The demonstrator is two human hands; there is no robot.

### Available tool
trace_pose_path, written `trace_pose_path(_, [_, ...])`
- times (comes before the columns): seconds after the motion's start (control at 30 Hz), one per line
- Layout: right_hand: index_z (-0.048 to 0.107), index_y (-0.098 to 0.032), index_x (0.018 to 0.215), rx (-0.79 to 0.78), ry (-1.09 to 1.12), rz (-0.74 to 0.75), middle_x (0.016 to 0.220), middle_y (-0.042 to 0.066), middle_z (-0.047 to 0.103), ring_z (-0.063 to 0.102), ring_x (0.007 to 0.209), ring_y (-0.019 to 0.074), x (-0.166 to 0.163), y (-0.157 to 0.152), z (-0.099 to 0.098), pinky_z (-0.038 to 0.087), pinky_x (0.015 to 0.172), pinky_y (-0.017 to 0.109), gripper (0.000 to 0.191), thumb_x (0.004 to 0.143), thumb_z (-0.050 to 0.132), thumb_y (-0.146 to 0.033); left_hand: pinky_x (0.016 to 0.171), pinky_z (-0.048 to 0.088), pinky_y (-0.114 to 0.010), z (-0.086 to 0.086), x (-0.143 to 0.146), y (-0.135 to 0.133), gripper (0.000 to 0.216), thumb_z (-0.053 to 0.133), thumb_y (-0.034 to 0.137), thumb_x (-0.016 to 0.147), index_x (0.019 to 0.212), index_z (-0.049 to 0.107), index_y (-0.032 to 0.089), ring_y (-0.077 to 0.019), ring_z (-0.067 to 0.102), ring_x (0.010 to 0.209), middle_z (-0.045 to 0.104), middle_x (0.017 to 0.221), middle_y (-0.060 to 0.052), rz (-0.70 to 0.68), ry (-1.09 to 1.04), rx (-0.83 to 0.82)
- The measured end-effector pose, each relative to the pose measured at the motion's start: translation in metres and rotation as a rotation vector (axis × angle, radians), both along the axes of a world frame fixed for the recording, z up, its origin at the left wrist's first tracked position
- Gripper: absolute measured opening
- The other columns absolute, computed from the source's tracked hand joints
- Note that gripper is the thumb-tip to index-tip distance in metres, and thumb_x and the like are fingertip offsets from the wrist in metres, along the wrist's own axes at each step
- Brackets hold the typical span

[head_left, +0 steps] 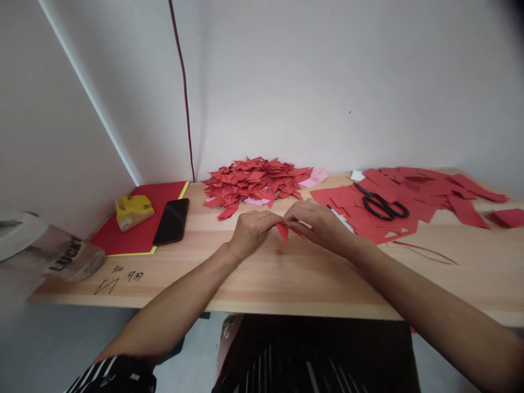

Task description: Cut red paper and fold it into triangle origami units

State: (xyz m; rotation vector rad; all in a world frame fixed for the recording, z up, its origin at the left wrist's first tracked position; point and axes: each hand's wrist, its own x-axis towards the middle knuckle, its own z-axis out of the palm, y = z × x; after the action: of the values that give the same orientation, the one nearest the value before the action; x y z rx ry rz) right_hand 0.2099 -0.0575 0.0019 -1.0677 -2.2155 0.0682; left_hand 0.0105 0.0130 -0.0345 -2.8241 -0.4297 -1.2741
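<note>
My left hand (250, 231) and my right hand (317, 222) meet over the middle of the wooden table (262, 278). Both pinch one small folded red paper piece (282, 231), whose point hangs down between the fingertips. Behind them lies a heap of folded red paper pieces (256, 183). Flat red paper sheets and offcuts (413, 196) spread to the right, with black scissors (382, 205) lying on them. A pen (341, 219) shows just past my right hand.
A black phone (172, 220) and a yellow packet (133, 211) lie on a red sheet with a yellow edge (135, 237) at the left. A crumpled printed bag (61, 256) sits at the left table end. White walls close the back and left. A red cord (184, 87) hangs in the corner.
</note>
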Motion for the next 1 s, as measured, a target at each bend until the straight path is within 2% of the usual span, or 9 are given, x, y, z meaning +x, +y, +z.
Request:
trace_pose_path(0.2, [0.050,-0.021,0.074,-0.047,-0.033,0.011,0.074,0.002,0.059,0.049,0.070,0.0166,-0.0017,-0.0022,0.0025,0.038,0.071,0.031,0.020,0.093,0.045,-0.018,0.067,0.045,-0.023,-0.0001,-0.0004,-0.0044,0.018,0.050,0.012,0.089,0.089,0.067,0.018,-0.0102,0.065,0.071,0.073,0.083,-0.001,0.028,0.066,0.002])
trace_pose_path(0.37, [0.051,-0.020,0.076,-0.131,-0.009,0.016,0.073,0.001,0.059,0.051,0.070,0.0156,-0.0003,0.0000,-0.0009,0.038,0.074,0.030,0.017,0.091,0.047,-0.016,0.067,0.046,-0.021,-0.0003,-0.0005,-0.0022,0.016,0.051,0.015,0.091,0.090,0.067,0.017,-0.0103,0.065,0.070,0.072,0.080,-0.001,-0.001,0.102,-0.045])
trace_pose_path(0.63, [0.052,-0.021,0.077,-0.073,0.007,0.008,0.079,0.004,0.062,0.051,0.075,0.0176,-0.0006,0.0011,-0.0024,0.039,0.076,0.032,0.017,0.093,0.046,-0.020,0.065,0.044,-0.022,0.0018,-0.0008,0.0009,0.017,0.049,0.013,0.090,0.089,0.066,0.018,-0.0107,0.064,0.069,0.071,0.078,0.000,0.006,0.118,-0.022])
trace_pose_path(0.8, [0.051,-0.020,0.075,-0.192,0.049,-0.027,0.071,0.002,0.057,0.050,0.069,0.0156,-0.0013,-0.0020,-0.0027,0.039,0.067,0.028,0.016,0.090,0.048,-0.021,0.063,0.043,-0.023,0.0003,-0.0016,-0.0037,0.016,0.050,0.015,0.090,0.090,0.066,0.018,-0.0104,0.063,0.065,0.072,0.078,0.001,0.044,0.135,0.029])
trace_pose_path(1.0, [0.053,-0.020,0.073,-0.350,0.157,-0.085,0.069,0.000,0.058,0.049,0.061,0.0127,-0.0035,-0.0020,-0.0049,0.037,0.057,0.024,0.015,0.087,0.051,-0.024,0.065,0.044,-0.023,-0.0010,-0.0016,-0.0033,0.015,0.053,0.013,0.088,0.091,0.067,0.018,-0.0109,0.064,0.066,0.072,0.079,0.000,0.048,0.143,0.010])
